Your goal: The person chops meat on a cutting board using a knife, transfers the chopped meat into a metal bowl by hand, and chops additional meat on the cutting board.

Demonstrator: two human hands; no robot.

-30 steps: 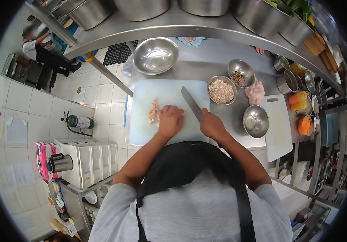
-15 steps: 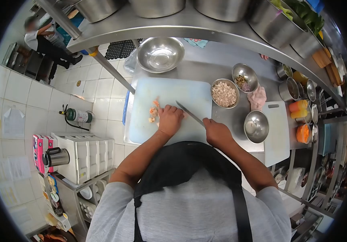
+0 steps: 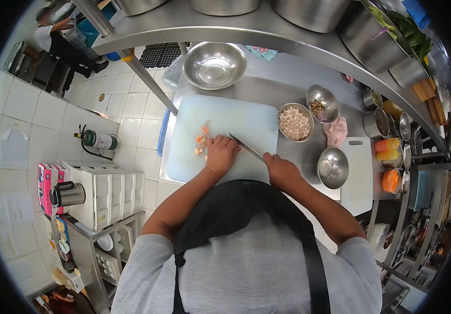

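My right hand (image 3: 283, 170) is closed round the handle of a knife (image 3: 247, 147), whose blade slants up and left over the white cutting board (image 3: 225, 115). Close by the blade's tip, my left hand (image 3: 221, 152) presses down on the board with its fingers together; whatever is under them is hidden. Small orange and pale food pieces (image 3: 201, 139) lie just left of my left hand. Right of the board stand a bowl of chopped pale food (image 3: 295, 123), a bowl with green and purple bits (image 3: 317, 109) and a nearly bare steel bowl (image 3: 332, 167).
A large steel bowl (image 3: 215, 65) stands behind the board. A pink cloth (image 3: 336, 131) and a second white board (image 3: 357, 178) lie to the right. Overhead runs a steel shelf (image 3: 236, 35) with pots. Another person (image 3: 58, 44) stands far left; someone's fingertips (image 3: 349, 78) show at the back.
The knife has turned to a flatter slant, with its tip now nearer my left hand. My left hand has stayed on the board. The whole view has shifted slightly.
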